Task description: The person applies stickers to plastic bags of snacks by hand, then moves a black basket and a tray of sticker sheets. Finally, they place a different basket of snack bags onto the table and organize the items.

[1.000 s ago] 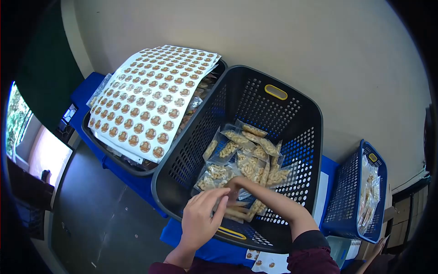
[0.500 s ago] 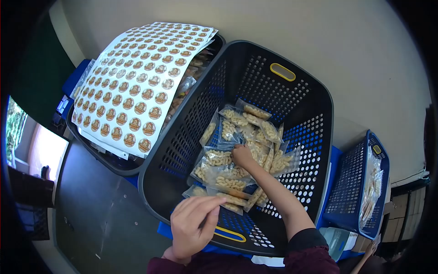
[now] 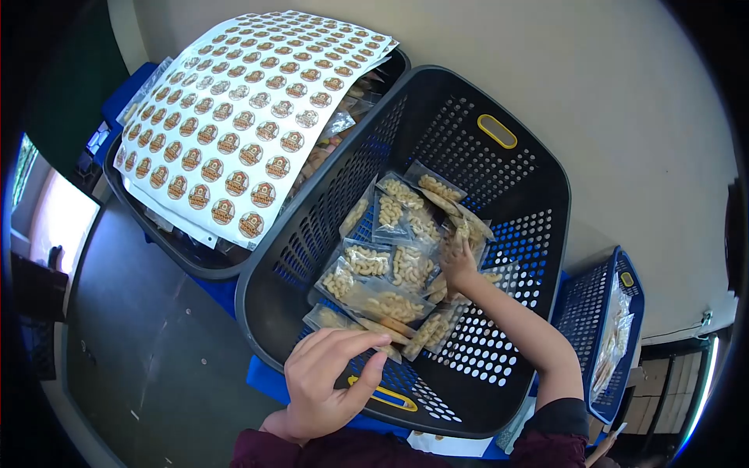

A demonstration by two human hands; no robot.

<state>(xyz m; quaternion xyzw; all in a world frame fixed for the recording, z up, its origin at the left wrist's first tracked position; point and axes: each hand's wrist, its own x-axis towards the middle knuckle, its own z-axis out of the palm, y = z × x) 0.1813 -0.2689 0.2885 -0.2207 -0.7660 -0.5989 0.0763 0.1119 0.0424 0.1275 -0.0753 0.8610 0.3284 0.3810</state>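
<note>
A large black perforated basket (image 3: 261, 312) holds several clear packets of pale, curved pieces (image 3: 367, 260). My right hand (image 3: 459, 261) reaches into it and touches packets on the right side of the pile, fingers pointing up over a packet; its grip is partly hidden. Above the basket's near rim, by the yellow-edged handle (image 3: 390, 396), is my left hand (image 3: 331, 378), with nothing in it and a gap between thumb and fingers. Sheets of round brown stickers (image 3: 226, 117) lie over a second dark basket (image 3: 179, 261) on the left, which also holds packets.
A blue basket (image 3: 573, 316) with clear packets (image 3: 612, 351) stands at the right. Part of another person's hand (image 3: 605, 446) shows at the lower right. A blue surface (image 3: 265, 382) lies under the baskets. The wall is behind them, and grey floor (image 3: 172, 351) is at the left.
My right hand has moved right across the pile, and some packets have shifted. My left hand stays near the front rim. The view has shifted slightly.
</note>
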